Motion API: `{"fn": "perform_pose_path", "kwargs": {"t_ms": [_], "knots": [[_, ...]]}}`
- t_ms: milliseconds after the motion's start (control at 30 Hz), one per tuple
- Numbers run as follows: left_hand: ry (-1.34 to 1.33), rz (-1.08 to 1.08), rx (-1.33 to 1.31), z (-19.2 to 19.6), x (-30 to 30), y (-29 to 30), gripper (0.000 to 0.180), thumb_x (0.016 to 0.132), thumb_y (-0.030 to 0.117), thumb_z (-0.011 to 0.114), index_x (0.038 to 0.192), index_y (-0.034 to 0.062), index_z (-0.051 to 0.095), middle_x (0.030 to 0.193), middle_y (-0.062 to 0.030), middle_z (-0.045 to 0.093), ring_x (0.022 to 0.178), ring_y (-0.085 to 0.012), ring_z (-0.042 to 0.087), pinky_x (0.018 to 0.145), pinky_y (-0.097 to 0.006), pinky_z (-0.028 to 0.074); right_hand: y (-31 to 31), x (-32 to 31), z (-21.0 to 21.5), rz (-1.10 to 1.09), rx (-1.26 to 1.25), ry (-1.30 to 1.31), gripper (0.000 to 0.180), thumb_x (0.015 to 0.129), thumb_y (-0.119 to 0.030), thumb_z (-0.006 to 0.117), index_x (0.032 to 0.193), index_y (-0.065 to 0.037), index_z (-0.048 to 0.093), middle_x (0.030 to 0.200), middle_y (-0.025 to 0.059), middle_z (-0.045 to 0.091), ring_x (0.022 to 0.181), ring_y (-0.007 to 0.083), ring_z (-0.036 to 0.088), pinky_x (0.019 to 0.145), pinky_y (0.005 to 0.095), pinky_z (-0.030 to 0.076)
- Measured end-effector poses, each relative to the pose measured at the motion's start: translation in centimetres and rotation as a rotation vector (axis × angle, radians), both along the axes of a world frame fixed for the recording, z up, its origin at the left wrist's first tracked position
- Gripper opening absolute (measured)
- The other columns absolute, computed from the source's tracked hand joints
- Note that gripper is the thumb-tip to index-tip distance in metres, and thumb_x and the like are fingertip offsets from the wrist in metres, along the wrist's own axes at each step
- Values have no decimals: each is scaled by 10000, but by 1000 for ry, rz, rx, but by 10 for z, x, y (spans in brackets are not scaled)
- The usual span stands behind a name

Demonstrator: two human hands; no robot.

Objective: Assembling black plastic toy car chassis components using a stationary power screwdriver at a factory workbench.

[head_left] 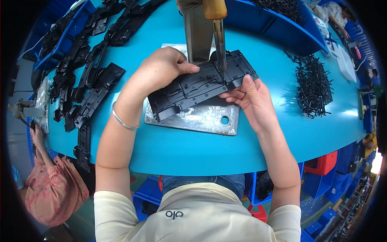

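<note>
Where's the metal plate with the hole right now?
In the head view, the metal plate lies on the turquoise table near the picture's middle, under the black plastic part held by the left hand and right hand.

The left hand (165, 66) and right hand (256, 101) hold a black panel (195, 89) over a metal plate (189, 122). A metal rod (219, 38) points down at the panel. Black parts (94, 97) lie leftward on the blue table (177, 155).

- The black plastic panel (195, 92) was long and ribbed
- It slanted, right end farther away, between left hand (163, 66) and right hand (254, 99)
- It overlapped a metal plate (193, 124)
</note>
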State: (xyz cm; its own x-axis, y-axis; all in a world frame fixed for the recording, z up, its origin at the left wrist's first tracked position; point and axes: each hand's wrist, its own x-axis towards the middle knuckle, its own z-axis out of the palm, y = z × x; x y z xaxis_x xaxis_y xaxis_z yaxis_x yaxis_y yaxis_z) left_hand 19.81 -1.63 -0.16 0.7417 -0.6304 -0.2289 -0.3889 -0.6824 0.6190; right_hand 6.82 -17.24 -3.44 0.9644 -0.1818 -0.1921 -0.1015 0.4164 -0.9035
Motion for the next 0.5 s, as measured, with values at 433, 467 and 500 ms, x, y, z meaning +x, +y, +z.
{"fn": "perform_pose_path", "kwargs": {"t_ms": [433, 467, 500], "knots": [[118, 16, 21, 2, 3, -2, 300, 704, 212, 589, 805, -70, 568, 601, -66, 532, 529, -99, 449, 542, -233, 387, 2, 3, 1, -19, -6, -10, 348, 793, -344, 450, 845, -1, 432, 754, 155, 568, 713, 207, 574, 626, 247, 448], [121, 14, 24, 1, 4, -2, 300, 704, 212, 589, 805, -70, 568, 601, -66, 532, 529, -99, 449, 542, -233, 387, 1, 3, 0, -21, -3, -7, 348, 793, -344, 450, 845, -1, 432, 754, 155, 568, 713, 207, 574, 626, 247, 448], [121, 15, 10, -1, 4, -1, 298, 705, 208, 588, 808, -71, 567, 608, -66, 536, 531, -99, 452, 548, -233, 389, 2, 2, 0, -23, -7, -8, 348, 791, -342, 453, 847, 1, 430, 757, 158, 568, 712, 208, 575, 626, 250, 449]]}}
